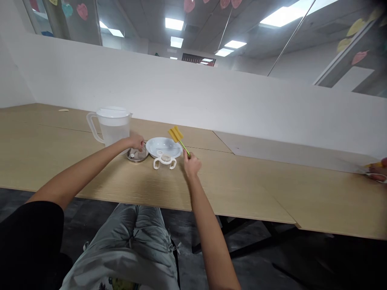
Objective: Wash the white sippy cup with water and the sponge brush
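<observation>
Yellow sponge brush (182, 141): in the right hand (192, 164), fingers closed round the green handle. Long axis slants from the fist forward and leftward; sponge head lies ahead-left of the fingers, raised, near the far right rim of the white bowl (165, 141). Right hand is the nearer; left hand (137, 141) lies beyond the bowl's left side.

White two-handled piece (165, 158): at the bowl's near rim, between the hands, closer to the right. Left fingers curled over the metal dish (138, 160); grip on anything, cannot tell. Lidded jug (115, 129): left, partly behind the left forearm.
</observation>
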A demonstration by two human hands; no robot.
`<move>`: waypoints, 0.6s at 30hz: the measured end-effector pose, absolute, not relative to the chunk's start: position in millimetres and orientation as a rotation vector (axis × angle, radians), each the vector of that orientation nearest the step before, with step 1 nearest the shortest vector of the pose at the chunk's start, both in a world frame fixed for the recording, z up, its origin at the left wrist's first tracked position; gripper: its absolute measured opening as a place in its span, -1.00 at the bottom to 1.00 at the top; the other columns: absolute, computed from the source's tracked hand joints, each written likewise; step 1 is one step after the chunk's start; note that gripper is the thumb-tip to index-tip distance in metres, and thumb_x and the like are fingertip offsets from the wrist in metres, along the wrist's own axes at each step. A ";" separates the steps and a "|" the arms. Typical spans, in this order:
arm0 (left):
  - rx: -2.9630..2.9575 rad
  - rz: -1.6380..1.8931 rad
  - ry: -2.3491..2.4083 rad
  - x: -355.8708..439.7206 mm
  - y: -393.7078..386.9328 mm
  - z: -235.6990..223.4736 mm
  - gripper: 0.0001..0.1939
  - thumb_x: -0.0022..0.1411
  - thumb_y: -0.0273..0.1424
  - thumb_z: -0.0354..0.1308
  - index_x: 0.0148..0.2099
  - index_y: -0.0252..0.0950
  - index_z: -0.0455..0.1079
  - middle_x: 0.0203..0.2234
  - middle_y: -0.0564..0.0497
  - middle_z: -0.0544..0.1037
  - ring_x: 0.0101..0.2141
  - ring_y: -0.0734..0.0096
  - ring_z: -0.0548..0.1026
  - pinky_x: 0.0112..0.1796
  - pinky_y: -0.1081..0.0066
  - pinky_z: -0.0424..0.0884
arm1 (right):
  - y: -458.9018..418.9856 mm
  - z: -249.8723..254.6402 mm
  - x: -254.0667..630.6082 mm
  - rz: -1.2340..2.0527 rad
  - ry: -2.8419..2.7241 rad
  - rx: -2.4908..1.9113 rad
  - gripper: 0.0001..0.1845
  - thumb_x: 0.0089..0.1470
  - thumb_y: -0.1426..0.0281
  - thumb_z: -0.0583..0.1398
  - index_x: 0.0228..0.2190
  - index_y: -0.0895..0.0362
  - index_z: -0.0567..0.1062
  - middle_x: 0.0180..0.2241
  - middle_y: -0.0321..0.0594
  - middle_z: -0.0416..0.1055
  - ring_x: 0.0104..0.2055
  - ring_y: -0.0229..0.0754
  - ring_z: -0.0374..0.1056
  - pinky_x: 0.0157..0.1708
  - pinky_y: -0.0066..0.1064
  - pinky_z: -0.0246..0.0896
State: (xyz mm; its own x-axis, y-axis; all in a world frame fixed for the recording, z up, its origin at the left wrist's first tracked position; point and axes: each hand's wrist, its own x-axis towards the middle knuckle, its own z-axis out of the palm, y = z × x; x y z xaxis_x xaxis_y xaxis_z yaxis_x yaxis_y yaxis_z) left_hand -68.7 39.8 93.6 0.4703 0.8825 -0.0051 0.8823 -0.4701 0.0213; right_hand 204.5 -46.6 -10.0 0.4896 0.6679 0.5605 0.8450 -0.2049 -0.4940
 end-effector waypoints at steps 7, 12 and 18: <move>2.676 -0.131 1.644 -63.5 28.3 76.7 -0.79 -0.11 -0.40 0.30 -0.32 -0.28 0.53 -0.39 -0.07 0.59 -0.31 0.23 0.52 -0.30 0.45 0.33 | -49.2 -9.0 202.7 -0.301 -1.271 -1.925 -0.37 0.20 -0.02 -0.11 -0.49 0.17 0.49 -0.57 -0.20 0.38 -0.57 -0.31 0.04 -0.49 -0.44 -0.31; 2.755 0.098 1.784 -44.2 19.9 93.8 -0.77 0.13 -0.41 0.14 -0.20 -0.38 0.54 -0.24 -0.29 0.57 -0.15 -0.01 0.51 -0.18 0.27 0.36 | -47.9 -11.5 205.3 -0.321 -1.270 -1.928 -0.36 0.20 -0.03 -0.11 -0.48 0.17 0.49 -0.57 -0.19 0.37 -0.56 -0.30 0.05 -0.48 -0.45 -0.28; 2.757 0.121 1.669 -3.1 16.0 89.4 -0.72 0.25 -0.39 0.04 -0.12 -0.36 0.53 -0.16 -0.27 0.56 -0.13 0.11 0.52 -0.17 0.34 0.37 | -50.0 -12.0 206.2 -0.307 -1.258 -1.922 -0.34 0.20 -0.03 -0.15 -0.49 0.17 0.48 -0.57 -0.20 0.37 -0.56 -0.30 0.07 -0.49 -0.44 -0.25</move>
